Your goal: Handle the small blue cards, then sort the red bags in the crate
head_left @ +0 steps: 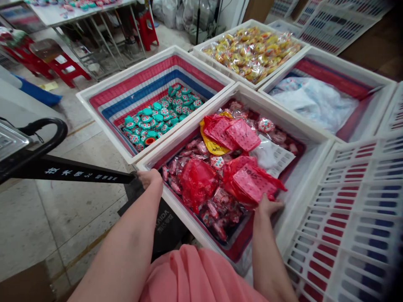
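My left hand [150,178] is at the left corner of a white plastic crate [185,212], its fingers curled at the rim and partly hidden. My right hand [267,206] reaches inside the same crate near its right wall. Its fingers are spread, with the tips touching the edge of a pink dotted bag [248,181]. Around that lie a crumpled red plastic bag [199,180], more pink dotted bags [242,134], a yellow bag [212,144] and a white sheet [280,157]. Beneath them are many pink clear-wrapped pieces [220,197].
Neighbouring crates hold teal dotted pieces [160,113], yellow wrapped pieces [252,50] and whitish plastic [315,100]. A slatted white crate [343,201] stands at right. A black bar with white characters [78,170] runs to a black base [166,222] at left. Red stools [67,67] stand by a table [63,16].
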